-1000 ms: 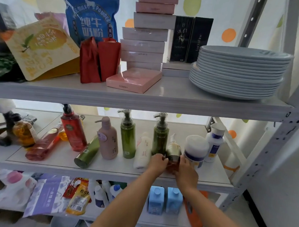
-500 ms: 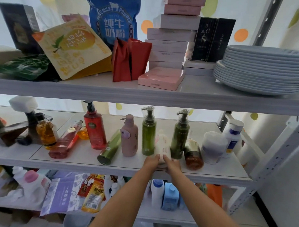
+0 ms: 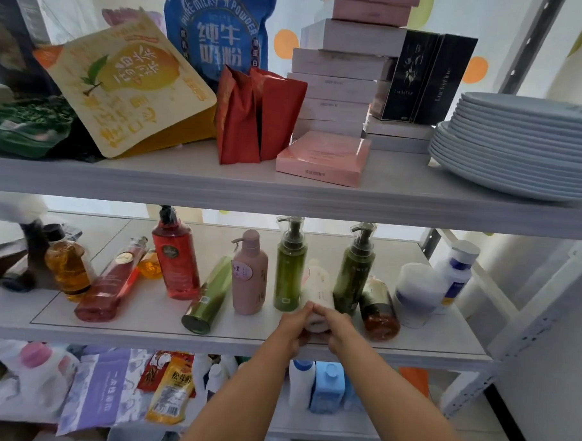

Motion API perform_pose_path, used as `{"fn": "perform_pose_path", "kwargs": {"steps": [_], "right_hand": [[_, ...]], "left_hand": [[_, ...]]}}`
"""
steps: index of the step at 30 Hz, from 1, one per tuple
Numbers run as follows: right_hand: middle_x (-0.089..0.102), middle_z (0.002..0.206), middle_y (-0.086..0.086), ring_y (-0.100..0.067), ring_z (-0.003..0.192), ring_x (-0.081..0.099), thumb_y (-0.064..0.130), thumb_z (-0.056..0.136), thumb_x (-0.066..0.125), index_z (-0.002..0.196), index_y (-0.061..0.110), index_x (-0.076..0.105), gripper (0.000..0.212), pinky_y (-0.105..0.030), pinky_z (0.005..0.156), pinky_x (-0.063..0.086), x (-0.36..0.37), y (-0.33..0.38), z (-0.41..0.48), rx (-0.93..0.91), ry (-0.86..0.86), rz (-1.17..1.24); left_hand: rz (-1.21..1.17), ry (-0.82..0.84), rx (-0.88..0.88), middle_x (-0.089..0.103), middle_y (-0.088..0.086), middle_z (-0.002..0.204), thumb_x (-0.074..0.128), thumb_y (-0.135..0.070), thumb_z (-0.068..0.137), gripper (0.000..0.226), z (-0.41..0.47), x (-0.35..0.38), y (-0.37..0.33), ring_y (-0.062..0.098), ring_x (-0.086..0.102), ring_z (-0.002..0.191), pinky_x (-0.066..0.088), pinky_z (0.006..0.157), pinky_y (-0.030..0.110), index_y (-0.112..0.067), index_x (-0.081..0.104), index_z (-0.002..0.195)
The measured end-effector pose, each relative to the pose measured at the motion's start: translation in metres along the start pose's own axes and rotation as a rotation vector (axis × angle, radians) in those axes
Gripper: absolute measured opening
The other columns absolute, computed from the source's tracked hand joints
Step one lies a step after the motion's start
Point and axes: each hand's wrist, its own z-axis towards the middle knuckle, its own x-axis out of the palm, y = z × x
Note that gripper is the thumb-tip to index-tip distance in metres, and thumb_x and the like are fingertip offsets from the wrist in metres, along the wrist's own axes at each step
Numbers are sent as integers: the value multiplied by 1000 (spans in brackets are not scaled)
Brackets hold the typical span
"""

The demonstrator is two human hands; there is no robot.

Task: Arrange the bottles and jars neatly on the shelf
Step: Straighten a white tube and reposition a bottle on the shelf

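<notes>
The left hand point(image 3: 293, 323) and the right hand point(image 3: 337, 325) clasp with curled fingers the near end of the white bottle point(image 3: 318, 288), lying at 6 o'clock of the middle shelf point(image 3: 138, 328) between the light green pump bottle point(image 3: 289, 280) and the dark green pump bottle point(image 3: 353, 279), so it is better to raise it upright slowly, touching neither.

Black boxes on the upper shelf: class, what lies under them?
The black boxes stand on pale flat boxes resting on the upper shelf. The flat boxes' top face directly beneath them is covered.

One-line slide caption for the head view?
Left hand and right hand hold the white bottle between the light-green bottle and dark-green bottle on the middle shelf.
</notes>
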Motion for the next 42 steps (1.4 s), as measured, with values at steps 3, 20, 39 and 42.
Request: {"fn": "perform_pose_path", "kwargs": {"steps": [3,20,39,42], "right_hand": [[65,112,-24,-36,99,65,13,71,76,117,-4,55,53,-39,63,57,-5,-6,-4,39,32,106],[58,124,-29,-37,114,57,7,88,61,124,-9,51,41,-37,89,49,-73,-44,-92,36,342,234],[45,138,-14,-27,124,47,18,80,72,137,5,36,69,-34,101,41,-4,94,-147,-807,134,-884],[37,140,-17,-29,127,40,12,78,70,140,7,30,74,-35,101,38,17,115,-135,-936,49,-1059]], "left_hand": [[-91,42,-5,66,16,95,53,-26,96,35,-2,-1,2,28,64,81,57,65,37,0,55,120],[32,-72,112,68,24,105,81,-12,72,50,-79,31,39,33,67,88,58,63,36,12,60,111],[-35,-194,189,65,19,109,79,-18,75,50,-140,-43,10,32,63,90,56,68,41,2,56,115],[31,-165,162,65,18,106,77,-19,77,42,-132,-53,11,30,62,86,55,67,39,0,57,109]]}}
